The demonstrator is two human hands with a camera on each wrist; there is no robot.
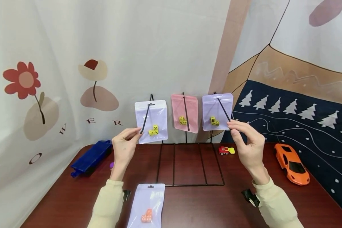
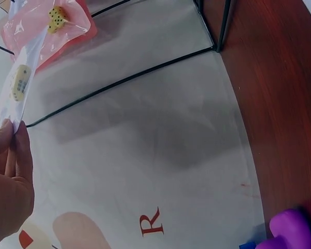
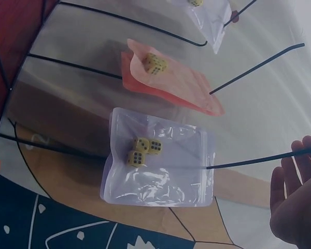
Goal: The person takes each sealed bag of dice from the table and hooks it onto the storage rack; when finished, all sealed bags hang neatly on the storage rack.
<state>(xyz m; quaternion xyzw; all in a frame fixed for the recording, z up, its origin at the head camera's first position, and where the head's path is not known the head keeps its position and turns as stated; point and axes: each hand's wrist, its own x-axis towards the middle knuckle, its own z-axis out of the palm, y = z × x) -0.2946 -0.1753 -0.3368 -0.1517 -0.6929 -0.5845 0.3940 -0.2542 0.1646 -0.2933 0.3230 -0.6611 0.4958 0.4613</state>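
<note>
A black wire display rack [image 1: 174, 164] stands on the table with three prongs pointing forward. On the left prong hangs a pale lavender zip bag [image 1: 157, 115] holding yellow dice; my left hand [image 1: 123, 150] pinches its lower left edge between thumb and fingers. The middle prong carries a pink bag [image 1: 193, 109], also with yellow dice. Another lavender bag [image 1: 209, 109] with yellow dice hangs from the right prong. My right hand [image 1: 250, 145] is at that prong's front tip, its fingers extended and loosely bent, the bag hanging farther back along the wire [image 3: 249, 163].
A lavender bag [image 1: 151, 198] with orange dice lies at the table's front. A blue tray-like object [image 1: 92, 158] and a small purple object [image 1: 111, 165] are left. To the right are a small red-and-yellow toy vehicle [image 1: 225, 150] and an orange toy car [image 1: 292, 164]. Printed curtains [image 1: 148, 47] hang behind.
</note>
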